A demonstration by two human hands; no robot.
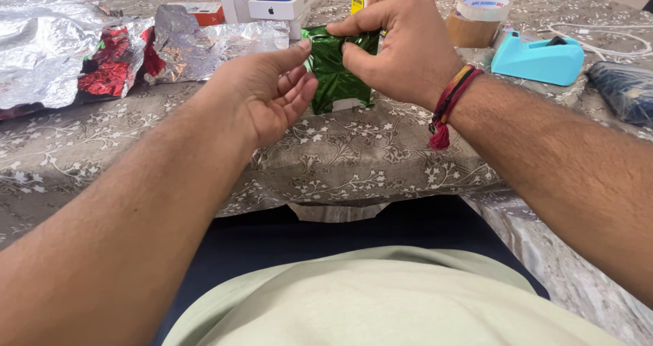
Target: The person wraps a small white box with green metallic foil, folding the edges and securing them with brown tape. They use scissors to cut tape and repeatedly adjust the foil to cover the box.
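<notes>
- The right hand [401,43] pinches the top of a small parcel wrapped in shiny green foil [337,74], thumb and forefinger closed tight on its upper edge.
- The left hand [269,94] is half open, palm turned up, its thumb tip pressed on the parcel's left edge at about 9 o'clock; the fingers curl loosely just beside it.
- The parcel sits near the middle of the view, its lower end resting on a table under a grey floral cloth [354,162].
- At 10 o'clock of the parcel lie crumpled silver foil [41,47] and red foil [112,64].
- At 12 o'clock stand white boxes [279,3]; at 2 o'clock, tape rolls [479,16] and a turquoise tape dispenser [537,57].
- The right hand covers the parcel's upper right part.
- A dark blue thing [626,88] at 3 o'clock is cut off by the edge.
</notes>
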